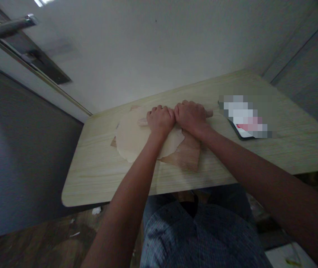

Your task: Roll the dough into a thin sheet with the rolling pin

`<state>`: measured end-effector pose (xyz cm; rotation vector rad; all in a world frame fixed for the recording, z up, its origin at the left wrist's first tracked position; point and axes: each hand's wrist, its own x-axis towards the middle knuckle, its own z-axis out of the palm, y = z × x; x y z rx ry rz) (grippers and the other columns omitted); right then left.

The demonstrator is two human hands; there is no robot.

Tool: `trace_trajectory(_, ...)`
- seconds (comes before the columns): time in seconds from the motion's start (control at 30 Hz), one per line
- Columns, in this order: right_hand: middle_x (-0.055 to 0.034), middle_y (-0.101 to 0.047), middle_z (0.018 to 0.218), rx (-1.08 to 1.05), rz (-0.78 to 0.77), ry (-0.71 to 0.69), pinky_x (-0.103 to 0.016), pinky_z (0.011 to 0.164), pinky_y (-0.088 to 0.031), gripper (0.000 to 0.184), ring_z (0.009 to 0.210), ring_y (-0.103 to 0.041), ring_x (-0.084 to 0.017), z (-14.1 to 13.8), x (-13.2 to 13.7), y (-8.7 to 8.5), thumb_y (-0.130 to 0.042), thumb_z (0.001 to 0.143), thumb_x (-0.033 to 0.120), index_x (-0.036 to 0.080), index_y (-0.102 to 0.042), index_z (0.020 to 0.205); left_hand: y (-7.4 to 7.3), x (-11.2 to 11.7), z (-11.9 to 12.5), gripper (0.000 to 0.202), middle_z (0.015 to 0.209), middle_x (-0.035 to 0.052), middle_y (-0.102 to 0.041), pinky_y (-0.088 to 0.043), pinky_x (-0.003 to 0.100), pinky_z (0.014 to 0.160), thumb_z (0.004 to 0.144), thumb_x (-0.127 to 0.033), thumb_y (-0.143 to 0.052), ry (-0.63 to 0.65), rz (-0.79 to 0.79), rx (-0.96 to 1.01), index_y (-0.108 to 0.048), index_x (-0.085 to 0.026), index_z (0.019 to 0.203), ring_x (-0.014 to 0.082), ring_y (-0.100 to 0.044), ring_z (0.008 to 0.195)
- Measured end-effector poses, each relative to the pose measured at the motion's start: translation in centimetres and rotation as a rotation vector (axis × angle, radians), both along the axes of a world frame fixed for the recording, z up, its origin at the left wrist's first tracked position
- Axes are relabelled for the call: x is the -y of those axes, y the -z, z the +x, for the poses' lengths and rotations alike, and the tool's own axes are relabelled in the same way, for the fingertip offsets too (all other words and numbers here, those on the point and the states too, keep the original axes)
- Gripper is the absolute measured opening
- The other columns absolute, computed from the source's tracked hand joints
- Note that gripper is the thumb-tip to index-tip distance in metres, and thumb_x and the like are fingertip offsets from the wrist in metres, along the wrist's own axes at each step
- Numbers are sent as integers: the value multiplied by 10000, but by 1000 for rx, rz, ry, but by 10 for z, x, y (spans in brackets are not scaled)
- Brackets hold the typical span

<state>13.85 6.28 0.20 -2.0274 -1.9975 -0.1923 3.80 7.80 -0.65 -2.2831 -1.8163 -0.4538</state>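
A thin round sheet of pale dough (132, 136) lies on a brown paper sheet (185, 156) on the light wooden table (97, 175). Across the dough's far part lies a wooden rolling pin (142, 121); only its two ends show. My left hand (161, 120) and my right hand (191, 116) sit side by side on top of the pin, fingers curled over it and pressing down. Both arms stretch forward from my lap.
A phone (244, 124) with a blurred screen lies on the table to the right of my hands. A white wall stands behind the table. A dark door with a metal handle (8, 26) is at the upper left. Scraps lie on the wooden floor (72, 232).
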Motion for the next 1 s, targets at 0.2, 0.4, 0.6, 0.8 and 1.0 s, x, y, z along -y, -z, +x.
trace_trajectory(0.2, -131, -615, 900, -28, -3, -8, -313, 622, -343, 436, 777, -548, -215, 1, 0, 0, -213, 873, 275, 133, -624, 894, -1, 1, 0, 426, 890, 96, -623, -349, 348, 735, 863, -278, -223, 3, 20, -12, -633, -166, 860, 223, -534, 862)
trace_trajectory(0.4, -129, -615, 898, -23, 15, -5, -318, 619, -339, 428, 773, -540, -213, 1, 1, 0, -216, 867, 266, 143, -625, 892, -3, 3, 1, 429, 917, 110, -617, -340, 353, 761, 868, -293, -219, 0, -16, 3, -625, -156, 887, 226, -525, 891)
trace_trajectory(0.6, -132, -611, 901, -21, 9, -1, -327, 628, -340, 432, 785, -538, -222, 0, 1, 0, -212, 874, 287, 148, -621, 893, -1, 1, 0, 429, 892, 105, -622, -348, 354, 745, 868, -293, -220, 3, 30, -2, -629, -160, 862, 230, -531, 872)
trace_trajectory(0.8, -125, -615, 896, -8, 20, -3, -319, 625, -341, 430, 774, -542, -211, 1, 1, 1, -212, 870, 272, 142, -622, 882, -2, 2, -1, 425, 896, 105, -624, -352, 355, 740, 865, -288, -222, 9, 28, -1, -626, -157, 870, 235, -529, 877)
trace_trajectory(1.0, -115, -622, 878, 3, 37, -6, -318, 604, -333, 420, 759, -544, -214, 1, 2, 1, -226, 860, 268, 146, -627, 879, -3, 2, 0, 426, 908, 106, -622, -349, 356, 739, 862, -290, -218, 2, 10, -1, -622, -155, 870, 237, -526, 877)
